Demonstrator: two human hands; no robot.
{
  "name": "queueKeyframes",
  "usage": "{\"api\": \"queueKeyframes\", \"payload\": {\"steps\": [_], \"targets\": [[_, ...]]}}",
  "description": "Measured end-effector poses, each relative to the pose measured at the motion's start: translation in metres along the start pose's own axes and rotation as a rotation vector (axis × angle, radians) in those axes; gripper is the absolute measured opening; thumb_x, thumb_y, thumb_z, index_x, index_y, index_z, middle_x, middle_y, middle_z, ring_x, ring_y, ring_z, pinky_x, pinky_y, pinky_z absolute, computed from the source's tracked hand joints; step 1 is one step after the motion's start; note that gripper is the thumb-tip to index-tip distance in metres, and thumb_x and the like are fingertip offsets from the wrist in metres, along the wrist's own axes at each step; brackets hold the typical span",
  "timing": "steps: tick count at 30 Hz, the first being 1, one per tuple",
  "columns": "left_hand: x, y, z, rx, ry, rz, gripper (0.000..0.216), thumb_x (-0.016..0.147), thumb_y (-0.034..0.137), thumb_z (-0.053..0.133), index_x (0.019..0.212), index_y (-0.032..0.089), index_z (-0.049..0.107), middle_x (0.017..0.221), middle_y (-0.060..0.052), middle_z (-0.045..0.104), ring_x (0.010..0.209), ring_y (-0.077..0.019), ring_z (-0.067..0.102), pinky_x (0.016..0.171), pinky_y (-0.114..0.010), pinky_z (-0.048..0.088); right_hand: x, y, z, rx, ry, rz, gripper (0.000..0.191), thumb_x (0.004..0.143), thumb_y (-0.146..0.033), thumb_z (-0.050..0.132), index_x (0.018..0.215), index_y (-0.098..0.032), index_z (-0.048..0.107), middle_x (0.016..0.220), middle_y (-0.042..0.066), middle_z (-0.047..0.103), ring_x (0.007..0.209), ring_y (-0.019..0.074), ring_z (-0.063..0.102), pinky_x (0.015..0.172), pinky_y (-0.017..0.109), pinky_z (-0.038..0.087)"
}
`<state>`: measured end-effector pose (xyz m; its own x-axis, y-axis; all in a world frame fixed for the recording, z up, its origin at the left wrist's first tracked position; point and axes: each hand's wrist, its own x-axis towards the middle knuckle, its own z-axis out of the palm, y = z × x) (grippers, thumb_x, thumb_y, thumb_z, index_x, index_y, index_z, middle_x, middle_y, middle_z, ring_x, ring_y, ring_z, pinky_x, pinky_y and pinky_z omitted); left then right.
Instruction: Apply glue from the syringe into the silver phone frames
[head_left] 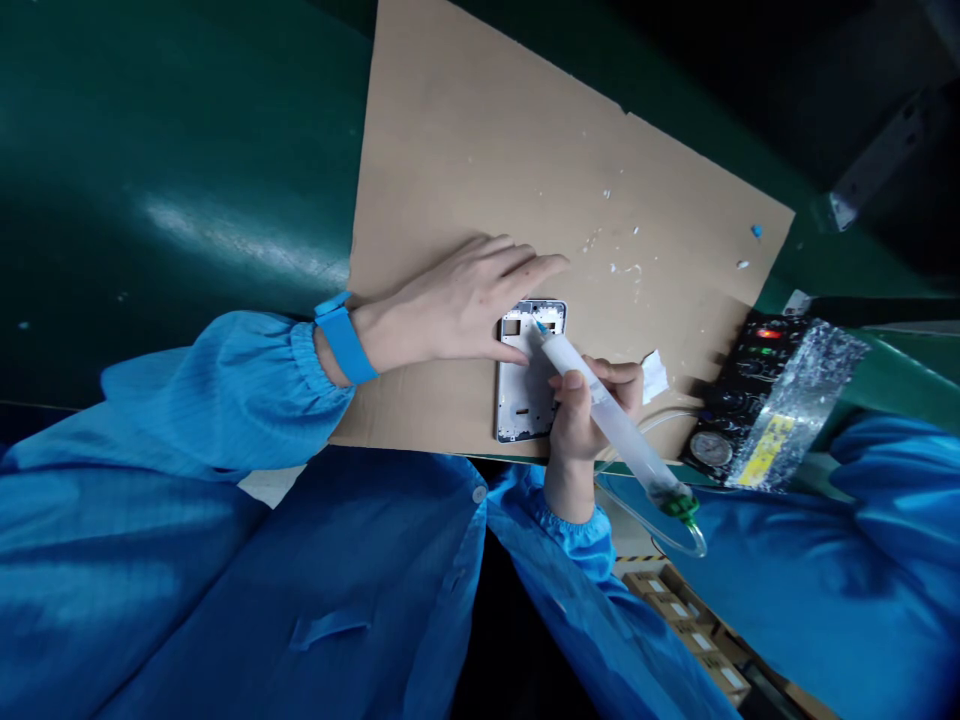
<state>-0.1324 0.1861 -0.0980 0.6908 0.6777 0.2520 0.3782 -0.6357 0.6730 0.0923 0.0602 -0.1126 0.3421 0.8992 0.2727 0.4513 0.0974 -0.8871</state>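
A silver phone frame lies on a sheet of brown cardboard. My left hand rests flat on the cardboard with fingers stretched out, its thumb and fingertips pressing the frame's upper left edge. My right hand is closed round a clear glue syringe, held like a pen. The syringe's blue tip touches the top of the frame. A clear hose runs from the syringe's green end cap.
A black dispenser controller with lit lamps and a gauge stands at the right. White glue specks dot the cardboard. The green bench surrounds it. Cardboard boxes lie below. A blue wrist strap is on my left wrist.
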Motion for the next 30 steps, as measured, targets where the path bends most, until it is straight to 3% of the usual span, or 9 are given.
{"api": "queueKeyframes", "payload": {"steps": [11, 20, 30], "targets": [[-0.0013, -0.0021, 0.0032, -0.007, 0.019, 0.008, 0.096, 0.093, 0.050, 0.095, 0.168, 0.016, 0.047, 0.149, -0.022, 0.070, 0.141, -0.0415, 0.066, 0.122, -0.057, 0.050, 0.0014, -0.0072, 0.0017, 0.014, 0.010, -0.002, 0.043, 0.100, -0.062, 0.084, 0.097, -0.026, 0.061, 0.071, -0.008, 0.065, 0.055, 0.0121, 0.062, 0.052, 0.028, 0.050], [-0.0011, -0.0027, 0.0043, -0.012, 0.024, 0.014, 0.095, 0.094, 0.051, 0.094, 0.169, 0.017, 0.046, 0.149, -0.022, 0.070, 0.141, -0.0420, 0.066, 0.123, -0.059, 0.050, -0.0007, -0.0005, 0.0006, 0.055, -0.047, -0.033, 0.034, 0.105, -0.054, 0.080, 0.106, -0.026, 0.060, 0.080, -0.006, 0.065, 0.062, 0.0139, 0.065, 0.058, 0.032, 0.059], [-0.0009, -0.0020, 0.0035, 0.013, 0.032, 0.025, 0.093, 0.094, 0.051, 0.094, 0.167, 0.015, 0.048, 0.147, -0.022, 0.071, 0.138, -0.0416, 0.069, 0.120, -0.058, 0.053, -0.0012, -0.0037, 0.0008, 0.041, -0.019, -0.048, 0.035, 0.103, -0.055, 0.084, 0.107, -0.026, 0.064, 0.079, -0.006, 0.072, 0.057, 0.0131, 0.067, 0.053, 0.030, 0.057]]}}
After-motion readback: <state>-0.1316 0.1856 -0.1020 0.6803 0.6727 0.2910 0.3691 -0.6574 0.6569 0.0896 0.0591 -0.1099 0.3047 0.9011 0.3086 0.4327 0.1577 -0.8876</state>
